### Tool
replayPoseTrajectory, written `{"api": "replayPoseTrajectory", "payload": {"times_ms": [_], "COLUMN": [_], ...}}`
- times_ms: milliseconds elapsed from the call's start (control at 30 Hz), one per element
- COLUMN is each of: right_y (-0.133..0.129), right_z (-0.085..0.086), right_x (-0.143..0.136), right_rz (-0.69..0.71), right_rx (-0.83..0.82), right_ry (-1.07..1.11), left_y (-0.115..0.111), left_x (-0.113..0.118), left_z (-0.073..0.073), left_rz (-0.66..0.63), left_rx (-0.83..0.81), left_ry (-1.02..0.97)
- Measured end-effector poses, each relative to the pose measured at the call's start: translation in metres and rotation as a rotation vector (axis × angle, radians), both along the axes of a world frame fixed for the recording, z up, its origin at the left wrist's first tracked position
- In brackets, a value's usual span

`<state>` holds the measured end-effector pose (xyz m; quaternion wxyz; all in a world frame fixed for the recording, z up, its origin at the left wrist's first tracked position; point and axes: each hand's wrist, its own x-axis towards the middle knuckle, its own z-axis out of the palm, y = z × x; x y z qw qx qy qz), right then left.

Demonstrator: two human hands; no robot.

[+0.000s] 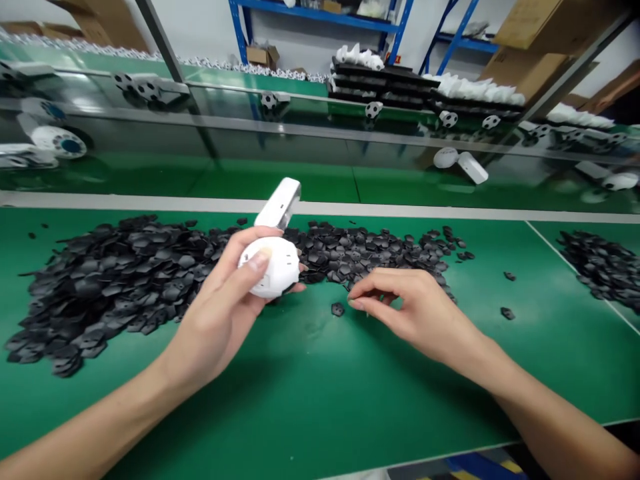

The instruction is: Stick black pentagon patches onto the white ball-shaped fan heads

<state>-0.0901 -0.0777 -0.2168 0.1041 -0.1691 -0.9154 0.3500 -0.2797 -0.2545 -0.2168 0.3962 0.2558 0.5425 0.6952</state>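
Observation:
My left hand (pixel 227 293) is closed around a white plastic ball-shaped part (pixel 276 270), its thumb pressed on the rounded face. A white rectangular piece (pixel 278 203) sticks up behind that part; whether the two are joined is hidden by my fingers. My right hand (pixel 415 303) hovers low over the bench with thumb and forefinger pinched together. What the pinch holds, if anything, is too small to make out. Just left of those fingertips lies a single black pentagon piece (pixel 338 309). Behind both hands spreads a heap of similar black pieces (pixel 150 267).
The green bench (pixel 310 413) bears another black pile (pixel 605 267) at the right and a few loose pieces. Beyond a pale ledge (pixel 200 203), a conveyor (pixel 280 173) carries white parts and soccer-ball-patterned ones. Black trays (pixel 380 87) and cardboard boxes (pixel 540 40) stand farther back.

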Motion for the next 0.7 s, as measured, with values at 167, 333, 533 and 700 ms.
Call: {"api": "replayPoseTrajectory", "payload": {"times_ms": [167,333,533,700], "right_y": [0.004,-0.001,-0.009,-0.003], "right_z": [-0.01,-0.016,-0.013,-0.009], "right_x": [0.0,0.004,0.003,-0.006], "right_rz": [0.065,0.167,0.198,0.208], "right_rx": [0.166,0.384,0.522,0.421], "right_ry": [-0.089,-0.076,-0.106,-0.22], "left_y": [-0.002,-0.004,-0.005,-0.006], "left_x": [-0.005,-0.005,-0.004,-0.004], "left_z": [0.005,0.008,0.006,0.006], "left_rz": [0.039,0.038,0.005,-0.001], "left_rx": [0.025,0.048,0.043,0.033], "left_ry": [-0.013,-0.011,-0.001,0.007]}}
